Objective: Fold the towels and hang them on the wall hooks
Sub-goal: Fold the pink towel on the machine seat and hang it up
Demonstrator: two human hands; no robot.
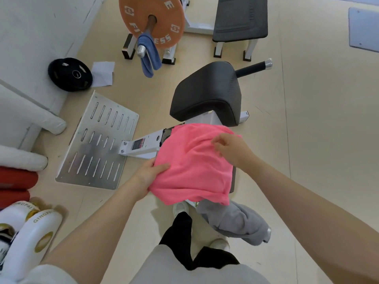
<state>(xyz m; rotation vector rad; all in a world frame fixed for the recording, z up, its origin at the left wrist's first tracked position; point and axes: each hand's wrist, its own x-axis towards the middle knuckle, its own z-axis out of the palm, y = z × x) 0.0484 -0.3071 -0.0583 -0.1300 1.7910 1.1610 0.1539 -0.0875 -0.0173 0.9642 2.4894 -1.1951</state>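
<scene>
A pink towel [190,167] lies spread over the lower pad of a gym machine in the middle of the head view. My left hand [147,175] grips its near-left edge, thumb on top. My right hand [231,148] hovers over the towel's far right corner with fingers loosely curled, touching or just above the cloth. A grey towel [233,220] hangs crumpled over a bar just below the pink one. A blue towel [148,56] is draped over the barbell end at the back. No wall hooks are in view.
The machine's black seat pad [207,93] stands beyond the pink towel, its slotted metal footplate [98,142] to the left. An orange weight plate [151,19], a black plate [69,74], a bench [240,19] and white kettlebells [30,238] surround me.
</scene>
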